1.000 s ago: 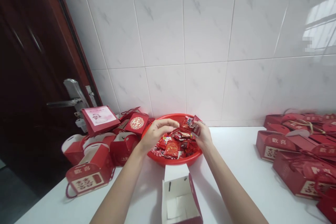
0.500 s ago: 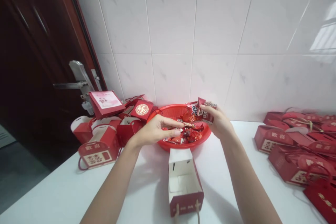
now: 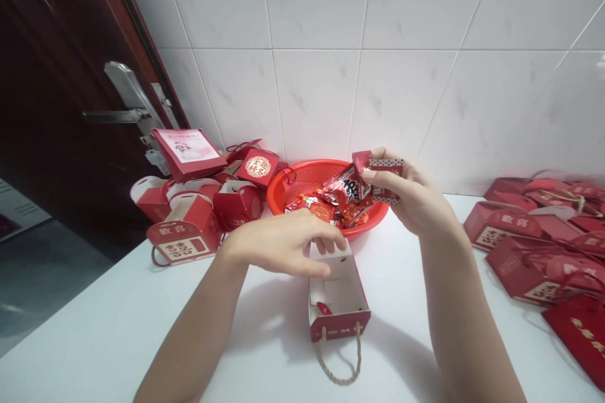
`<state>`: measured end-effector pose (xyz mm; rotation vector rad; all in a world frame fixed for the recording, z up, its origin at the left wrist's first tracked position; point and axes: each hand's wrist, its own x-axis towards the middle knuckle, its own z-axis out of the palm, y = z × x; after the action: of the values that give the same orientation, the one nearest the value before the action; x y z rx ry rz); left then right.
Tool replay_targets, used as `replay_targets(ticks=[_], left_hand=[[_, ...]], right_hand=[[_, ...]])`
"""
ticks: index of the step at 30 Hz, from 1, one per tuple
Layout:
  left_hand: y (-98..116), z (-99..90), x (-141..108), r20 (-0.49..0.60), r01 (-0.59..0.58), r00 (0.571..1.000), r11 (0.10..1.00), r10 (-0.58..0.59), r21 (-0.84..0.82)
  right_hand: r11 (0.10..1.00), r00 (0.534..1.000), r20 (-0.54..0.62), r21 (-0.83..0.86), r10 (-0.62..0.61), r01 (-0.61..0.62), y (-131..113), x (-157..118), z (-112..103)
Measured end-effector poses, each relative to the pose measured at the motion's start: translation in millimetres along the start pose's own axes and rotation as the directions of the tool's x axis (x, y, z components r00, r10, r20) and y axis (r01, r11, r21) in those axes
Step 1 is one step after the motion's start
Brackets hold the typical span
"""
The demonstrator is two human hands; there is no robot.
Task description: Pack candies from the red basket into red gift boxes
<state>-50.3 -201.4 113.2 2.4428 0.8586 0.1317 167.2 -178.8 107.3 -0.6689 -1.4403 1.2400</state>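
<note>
The left hand (image 3: 288,242), thumb and fingers parted, hangs over an open red-and-white cardboard box (image 3: 344,291), while the right hand (image 3: 416,198) pinches glossy red wrapped packets (image 3: 388,181) over a red plastic basket (image 3: 288,184).

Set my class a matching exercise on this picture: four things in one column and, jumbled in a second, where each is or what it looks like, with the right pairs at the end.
Things
1. left hand
2. right hand
3. basket
4. rope handle

Descriptions
A. beige, at the near end of the open box
B. red, with wrapped packets inside
C. over the far part of the open box
D. gripping at least one red packet

Right pairs: 1-C, 2-D, 3-B, 4-A
</note>
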Motion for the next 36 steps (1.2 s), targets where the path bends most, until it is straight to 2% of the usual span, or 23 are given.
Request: replay_targets(ticks=[4,8,11,14,18,21,25,30,33,36], left_hand=[[-8.4,-10.6,-7.4,-0.206,0.026,0.977,0.989,-0.056,-0.144],[-16.9,-10.5,-6.4,-0.394,-0.068,0.914,0.919,-0.099,-0.388],[-16.7,-5.9,-1.8,-0.477,-0.109,0.867,0.879,-0.145,-0.465],[-12.1,-4.6,-0.3,-0.503,-0.098,0.847,0.878,-0.174,-0.469],[-7.9,-7.6,-3.8,-0.507,-0.020,0.838,0.916,-0.203,-0.400],[-5.4,-8.0,-5.5,-0.435,0.030,0.888,0.962,-0.151,-0.272],[2.7,-0.8,-2.1,-0.258,0.058,0.962,0.989,-0.091,-0.134],[8.5,9.9,6.9,-0.112,0.039,0.993,0.995,-0.050,-0.091],[7.0,8.4,7.5,-0.121,0.065,0.990,0.997,-0.070,-0.046],[4.9,2.9,3.8,-0.226,0.070,0.970,0.994,-0.086,-0.079]], right_hand=[[0.999,0.994,0.111,-0.037,0.017,-0.013,-4.9,-5.4,-0.6],[0.996,0.970,0.230,-0.060,0.081,-0.069,-10.1,-11.1,3.1],[0.994,0.973,0.219,-0.089,0.076,-0.057,-9.4,-11.4,5.7],[0.994,0.983,0.176,-0.107,0.044,-0.025,-6.3,-8.9,5.9],[0.995,0.992,0.121,-0.102,0.024,-0.012,-4.6,-7.1,3.9],[0.990,0.996,0.090,-0.138,-0.020,0.032,-6.1,-8.4,2.7],[0.979,0.994,0.108,-0.201,-0.008,0.030,-8.2,-11.6,3.7],[0.966,0.990,0.140,-0.258,0.035,0.002,-9.1,-13.0,6.9],[0.965,0.987,0.155,-0.263,0.031,0.011,-11.4,-13.6,8.9],[0.965,0.983,0.180,-0.263,0.035,0.014,-14.2,-14.6,10.4]])
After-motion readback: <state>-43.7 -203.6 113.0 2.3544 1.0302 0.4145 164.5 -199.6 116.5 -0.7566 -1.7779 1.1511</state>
